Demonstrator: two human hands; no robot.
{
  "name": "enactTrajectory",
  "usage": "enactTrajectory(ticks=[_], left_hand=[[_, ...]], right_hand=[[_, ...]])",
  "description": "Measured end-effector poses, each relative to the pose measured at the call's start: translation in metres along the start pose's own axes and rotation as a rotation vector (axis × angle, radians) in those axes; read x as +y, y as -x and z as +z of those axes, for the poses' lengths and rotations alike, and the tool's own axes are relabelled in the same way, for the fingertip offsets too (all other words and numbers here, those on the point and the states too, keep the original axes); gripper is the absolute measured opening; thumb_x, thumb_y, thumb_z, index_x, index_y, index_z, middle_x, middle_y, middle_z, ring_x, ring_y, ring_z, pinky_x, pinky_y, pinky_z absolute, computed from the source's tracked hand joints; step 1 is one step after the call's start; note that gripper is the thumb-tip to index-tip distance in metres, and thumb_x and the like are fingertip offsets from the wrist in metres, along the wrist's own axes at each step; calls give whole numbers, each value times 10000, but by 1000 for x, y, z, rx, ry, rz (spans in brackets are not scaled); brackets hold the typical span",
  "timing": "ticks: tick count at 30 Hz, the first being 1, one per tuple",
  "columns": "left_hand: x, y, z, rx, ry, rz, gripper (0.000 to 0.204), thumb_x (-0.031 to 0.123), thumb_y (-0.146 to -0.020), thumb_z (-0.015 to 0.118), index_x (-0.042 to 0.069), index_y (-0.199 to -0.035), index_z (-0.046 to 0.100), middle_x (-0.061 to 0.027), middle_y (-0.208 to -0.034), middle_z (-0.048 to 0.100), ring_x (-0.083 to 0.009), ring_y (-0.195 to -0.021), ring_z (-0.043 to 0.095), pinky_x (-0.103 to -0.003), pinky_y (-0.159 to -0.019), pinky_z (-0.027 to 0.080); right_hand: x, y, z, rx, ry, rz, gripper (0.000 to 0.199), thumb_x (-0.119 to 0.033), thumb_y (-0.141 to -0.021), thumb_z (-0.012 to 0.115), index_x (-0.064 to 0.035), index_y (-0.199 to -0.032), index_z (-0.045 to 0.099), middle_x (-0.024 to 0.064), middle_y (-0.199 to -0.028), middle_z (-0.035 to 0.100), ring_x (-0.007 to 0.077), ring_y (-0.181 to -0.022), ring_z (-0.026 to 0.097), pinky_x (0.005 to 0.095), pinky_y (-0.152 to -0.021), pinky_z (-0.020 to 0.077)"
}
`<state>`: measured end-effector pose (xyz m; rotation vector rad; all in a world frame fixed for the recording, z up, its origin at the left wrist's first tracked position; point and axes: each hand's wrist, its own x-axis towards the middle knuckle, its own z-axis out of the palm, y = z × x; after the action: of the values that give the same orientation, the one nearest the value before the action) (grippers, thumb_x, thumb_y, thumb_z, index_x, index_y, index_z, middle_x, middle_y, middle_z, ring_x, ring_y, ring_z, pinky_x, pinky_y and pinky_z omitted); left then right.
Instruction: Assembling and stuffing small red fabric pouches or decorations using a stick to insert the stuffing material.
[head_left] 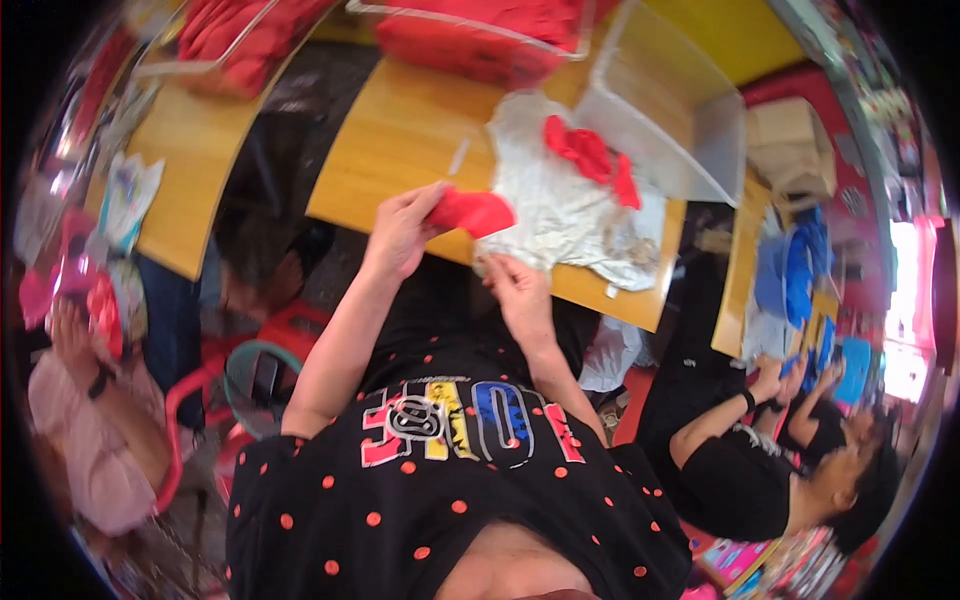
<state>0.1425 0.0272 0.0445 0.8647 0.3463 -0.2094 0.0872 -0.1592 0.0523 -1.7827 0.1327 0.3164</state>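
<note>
- Left hand [400,232] fingers are gripping a red piece [474,211].
- Right hand [512,282] fingers are pinching a crumpled clear bag [565,215] lying on the wooden surface [400,140].

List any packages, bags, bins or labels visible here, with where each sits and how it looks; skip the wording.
Crinkled clear plastic bag: on the wooden table, in front of both hands, red pieces on top.
Clear plastic bin: far right of that table, boxy, looks empty.
Clear bin of red items: top centre, rectangular.
Cardboard box: right of the table, tan.
No readable label or screen.
</note>
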Motion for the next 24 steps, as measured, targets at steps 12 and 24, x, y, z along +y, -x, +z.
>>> enactTrajectory(ticks=[12, 24], left_hand=[[2, -4, -8, -58, -131, 14, 242, 194, -919, 561, 6, -1066, 597, -78, -1014, 629, -174, -914, 628, -321, -778, 532], [-5, -1, 3, 22, 46, 60, 221, 216, -923, 553, 55, -1070, 590, -55, -1031, 629, -151, -911, 612, -276, -751, 519]], right_hand=[[0, 4, 4, 34, 5, -199, 203, -160, -902, 543, 21, -900, 636, 53, -630, 570, 97, -602, 528, 247, -587, 428], [-15, 0, -57, 57, -140, -79, 298, -221, -852, 651, 23, -1022, 621, -14, -783, 620, 35, -662, 512, 196, -610, 426]])
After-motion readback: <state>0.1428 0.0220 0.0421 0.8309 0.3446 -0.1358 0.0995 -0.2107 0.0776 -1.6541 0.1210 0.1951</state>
